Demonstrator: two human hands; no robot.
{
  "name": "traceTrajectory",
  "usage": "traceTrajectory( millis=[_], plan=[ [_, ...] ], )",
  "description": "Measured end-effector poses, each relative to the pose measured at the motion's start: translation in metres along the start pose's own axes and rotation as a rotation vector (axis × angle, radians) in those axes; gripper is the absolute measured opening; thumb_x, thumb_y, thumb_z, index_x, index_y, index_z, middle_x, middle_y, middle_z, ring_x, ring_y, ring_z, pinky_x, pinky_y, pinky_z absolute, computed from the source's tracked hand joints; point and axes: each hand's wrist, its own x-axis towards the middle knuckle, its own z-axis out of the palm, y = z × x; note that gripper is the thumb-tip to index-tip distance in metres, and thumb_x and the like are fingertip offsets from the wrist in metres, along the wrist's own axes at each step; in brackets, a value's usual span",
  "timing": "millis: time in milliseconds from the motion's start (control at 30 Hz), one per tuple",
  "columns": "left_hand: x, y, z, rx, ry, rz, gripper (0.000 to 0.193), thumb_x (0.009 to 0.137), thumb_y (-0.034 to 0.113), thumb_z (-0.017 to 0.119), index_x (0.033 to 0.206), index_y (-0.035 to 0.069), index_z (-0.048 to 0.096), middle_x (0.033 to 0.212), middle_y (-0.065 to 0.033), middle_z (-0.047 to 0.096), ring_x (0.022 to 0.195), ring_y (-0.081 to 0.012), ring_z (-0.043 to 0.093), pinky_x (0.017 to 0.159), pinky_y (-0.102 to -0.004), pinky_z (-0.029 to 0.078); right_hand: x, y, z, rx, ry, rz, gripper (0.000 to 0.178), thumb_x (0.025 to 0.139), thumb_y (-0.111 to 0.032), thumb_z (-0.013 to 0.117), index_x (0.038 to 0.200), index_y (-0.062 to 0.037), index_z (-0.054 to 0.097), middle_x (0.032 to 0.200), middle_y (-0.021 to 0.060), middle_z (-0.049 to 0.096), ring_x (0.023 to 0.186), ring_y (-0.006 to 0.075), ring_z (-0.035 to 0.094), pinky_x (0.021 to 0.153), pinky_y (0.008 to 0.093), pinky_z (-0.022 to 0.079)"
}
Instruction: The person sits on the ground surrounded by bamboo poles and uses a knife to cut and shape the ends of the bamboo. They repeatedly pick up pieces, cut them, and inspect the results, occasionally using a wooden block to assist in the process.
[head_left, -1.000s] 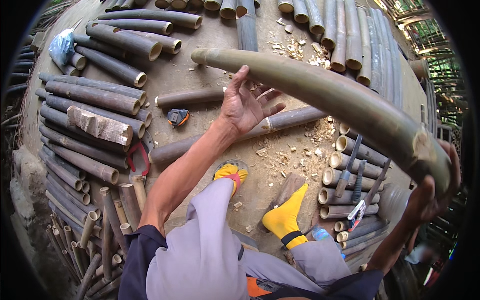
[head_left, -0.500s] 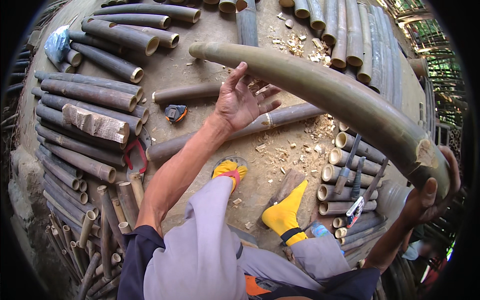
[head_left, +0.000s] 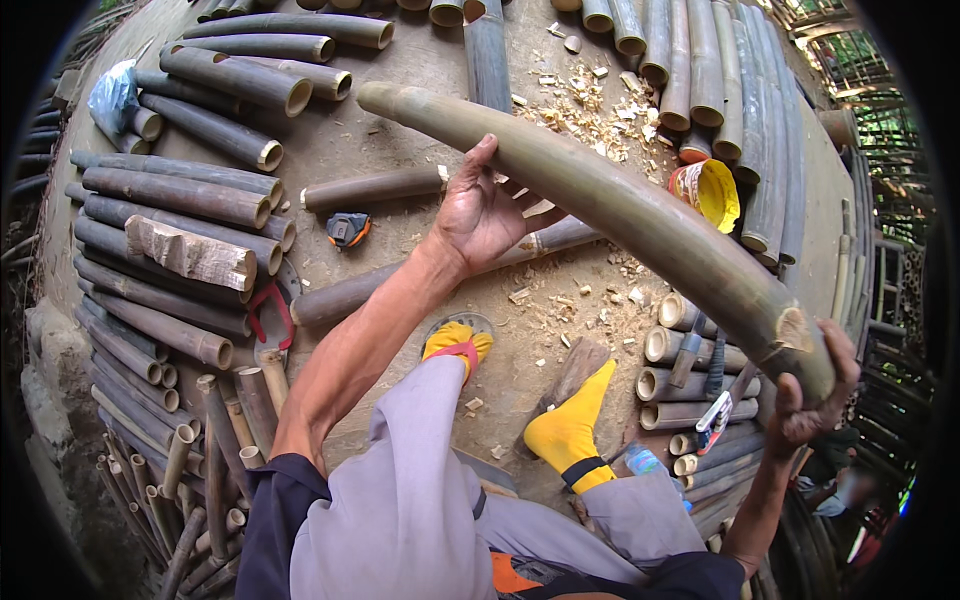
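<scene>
A long greenish-brown bamboo pole (head_left: 640, 200) is held up aslant before me, its far end at upper left and its thicker end at right. My right hand (head_left: 815, 395) grips the thick end, thumb on the near side, just below a pale cut node. Under the middle, my left hand (head_left: 487, 215) cradles the pole with its thumb against the near side; its fingers pass behind and are partly hidden. Below on the ground lie a thinner bamboo pole (head_left: 370, 290), a short bamboo piece (head_left: 370, 187) and an orange-and-black tape measure (head_left: 348, 229).
Cut bamboo lengths (head_left: 175, 195) lie stacked on the left, with more at the upper right (head_left: 705, 70). At right, knives (head_left: 690, 350) and a folding saw (head_left: 714, 420) rest on bamboo tubes. A yellow-lined tub (head_left: 715, 195) stands behind the pole. Wood chips (head_left: 590, 310) litter the ground.
The pole's thick end has swung left and slightly down with my right hand, uncovering the yellow-lined tub. My left hand, fingers spread before, now bears against the pole.
</scene>
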Motion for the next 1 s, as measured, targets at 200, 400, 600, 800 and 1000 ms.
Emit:
traceTrajectory(
  millis=[200,400,600,800,1000],
  plan=[
    [0.002,0.015,-0.005,0.228,0.044,0.086,0.054,0.085,0.042,0.069,0.125,0.011,0.05,0.13,-0.011,0.047,0.123,-0.0297,0.046,0.102,-0.0573,0.039,-0.039,0.024,0.038,0.147,-0.597,0.35,0.071,0.071,-0.03,0.082,0.127,0.0009,0.05,0.112,0.0169,0.061,0.103,0.0269,0.062,0.091,0.0369,0.047],
    [0.01,0.051,-0.024,0.306,0.303,0.316,0.049,0.081,0.034,0.075,0.12,0.018,0.052,0.113,-0.0041,0.051,0.108,-0.026,0.05,0.09,-0.0494,0.046,-0.054,0.008,0.125,0.437,-0.796,0.405,0.079,0.064,-0.027,0.078,0.129,0.0056,0.047,0.111,0.0191,0.062,0.102,0.0274,0.062,0.092,0.0365,0.048],
    [0.001,0.09,-0.066,0.21,0.319,0.411,0.048,0.081,0.029,0.075,0.117,0.004,0.054,0.109,-0.0082,0.055,0.105,-0.0252,0.055,0.098,-0.0418,0.045,-0.014,-0.028,0.215,0.969,-0.913,0.614,0.078,0.07,-0.032,0.08,0.129,0.0048,0.047,0.098,0.0102,0.061,0.079,0.016,0.06,0.069,0.0283,0.05],
    [-0.018,0.046,-0.075,0.251,0.236,0.192,0.047,0.08,0.028,0.073,0.113,-0.001,0.055,0.104,-0.0153,0.064,0.1,-0.0269,0.062,0.095,-0.045,0.048,-0.017,-0.058,0.293,1.098,-0.802,0.733,0.067,0.078,-0.03,0.077,0.128,0.0023,0.046,0.088,0.0057,0.059,0.064,0.0093,0.056,0.051,0.0229,0.045],
    [-0.022,0.043,-0.09,0.479,0.473,0.458,0.031,0.079,0.016,0.071,0.102,0.0,0.056,0.087,-0.0112,0.065,0.077,-0.0221,0.066,0.071,-0.0383,0.058,-0.037,-0.083,0.316,1.163,-0.713,0.761,0.061,0.083,-0.038,0.072,0.124,0.0019,0.05,0.099,0.01,0.061,0.082,0.0133,0.059,0.066,0.0278,0.051]
  ],
)
